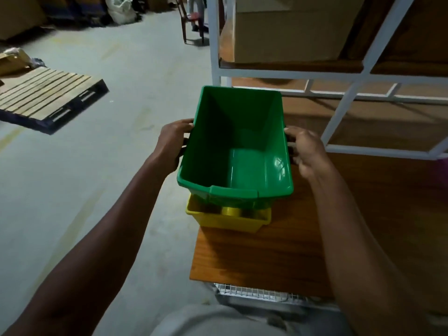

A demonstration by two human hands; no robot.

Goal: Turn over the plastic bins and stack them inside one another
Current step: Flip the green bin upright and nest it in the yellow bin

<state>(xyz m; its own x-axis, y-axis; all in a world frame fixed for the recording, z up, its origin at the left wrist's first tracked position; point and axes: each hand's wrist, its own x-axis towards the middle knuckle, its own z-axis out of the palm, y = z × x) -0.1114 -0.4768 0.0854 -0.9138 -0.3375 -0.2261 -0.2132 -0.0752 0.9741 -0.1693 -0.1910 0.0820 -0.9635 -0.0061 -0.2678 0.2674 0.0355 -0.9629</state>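
A green plastic bin (pixel 238 151) is upright with its open side up and its inside bare. It hangs over a yellow bin (pixel 228 220) that stands open side up on the wooden shelf board (pixel 261 258); its bottom reaches into the yellow one. My left hand (pixel 173 141) grips the green bin's left rim. On the opposite rim sits my right hand (pixel 305 151), fingers curled around the edge. Most of the yellow bin is hidden under the green one.
A white metal rack frame (pixel 344 110) rises behind and to the right, with cardboard boxes (pixel 291 27) on its upper shelf. A wooden pallet (pixel 46 98) lies on the concrete floor at left. A chair (pixel 191 23) stands far back. Wire mesh (pixel 254 292) runs below the board.
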